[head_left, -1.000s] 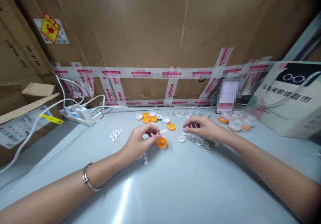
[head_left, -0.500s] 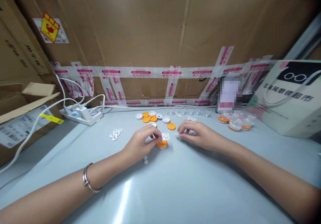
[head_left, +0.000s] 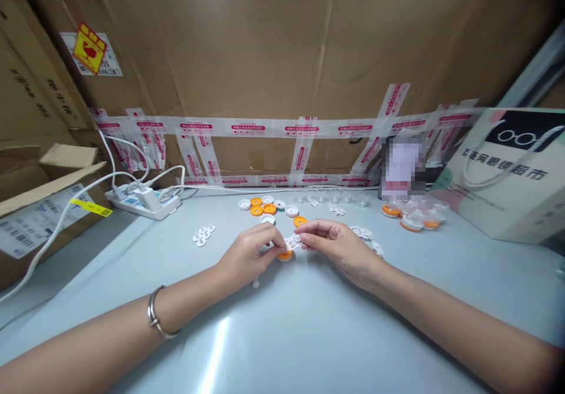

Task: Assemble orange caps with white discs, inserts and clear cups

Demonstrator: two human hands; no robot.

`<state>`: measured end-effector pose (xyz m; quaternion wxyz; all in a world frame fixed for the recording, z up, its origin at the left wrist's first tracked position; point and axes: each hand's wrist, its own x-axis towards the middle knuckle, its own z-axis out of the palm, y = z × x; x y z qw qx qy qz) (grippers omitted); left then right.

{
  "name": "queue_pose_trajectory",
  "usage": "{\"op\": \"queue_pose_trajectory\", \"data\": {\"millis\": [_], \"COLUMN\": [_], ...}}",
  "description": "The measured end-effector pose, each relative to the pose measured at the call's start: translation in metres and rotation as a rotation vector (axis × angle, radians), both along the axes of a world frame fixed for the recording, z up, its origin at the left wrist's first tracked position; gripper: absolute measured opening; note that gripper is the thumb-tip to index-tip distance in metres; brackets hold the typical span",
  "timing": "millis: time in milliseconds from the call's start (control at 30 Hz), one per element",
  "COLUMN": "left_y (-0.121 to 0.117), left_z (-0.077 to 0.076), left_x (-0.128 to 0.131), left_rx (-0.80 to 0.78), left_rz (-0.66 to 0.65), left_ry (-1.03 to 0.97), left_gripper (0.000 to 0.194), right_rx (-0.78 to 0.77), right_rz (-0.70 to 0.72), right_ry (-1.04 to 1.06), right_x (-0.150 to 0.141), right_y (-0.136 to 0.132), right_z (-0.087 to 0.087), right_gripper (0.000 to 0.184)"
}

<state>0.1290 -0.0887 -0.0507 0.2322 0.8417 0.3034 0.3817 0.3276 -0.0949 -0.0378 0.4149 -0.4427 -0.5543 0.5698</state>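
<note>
My left hand [head_left: 253,248] pinches the left side of a thin white perforated piece [head_left: 293,241]. My right hand [head_left: 339,242] has thumb and forefinger closed at that piece's right side; whether it holds a separate piece there is too small to tell. Just below the fingertips, an orange round cap [head_left: 285,256] sits on the table, partly covered. A small white knob-like part [head_left: 255,283] lies under my left wrist. Behind my hands are a lone orange cap [head_left: 300,221] and a white cap [head_left: 267,219].
Several small white stemmed discs [head_left: 203,236] lie left. Orange and white caps [head_left: 269,208] cluster at the back, near clear domes [head_left: 334,197]. White cut-out pieces [head_left: 362,233] lie behind my right hand. Domed assemblies [head_left: 412,220], a paper bag [head_left: 503,176] and a power strip [head_left: 163,209] flank the table.
My right hand has moved left to meet the white piece at my left fingertips. White cut-out pieces behind it have come into view. My left hand has barely moved.
</note>
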Motion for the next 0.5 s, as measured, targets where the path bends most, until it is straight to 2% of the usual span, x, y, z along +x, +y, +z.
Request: {"op": "queue_pose_trajectory", "data": {"millis": [133,367,500], "left_y": [0.0,0.0,0.0], "left_z": [0.0,0.001,0.002], "left_x": [0.0,0.001,0.001], "left_rx": [-0.005,-0.01,-0.007], "left_rz": [0.023,0.026,0.018], "left_ry": [-0.009,-0.025,-0.025], "left_gripper": [0.008,0.006,0.006], "right_rx": [0.056,0.386,0.448], "right_rz": [-0.039,-0.019,-0.015], "right_ry": [-0.074,-0.361,-0.451], "right_x": [-0.001,-0.002,-0.001], "right_y": [-0.001,-0.006,-0.005], "right_z": [-0.001,0.007,0.009], "right_gripper": [0.026,0.022,0.019]}}
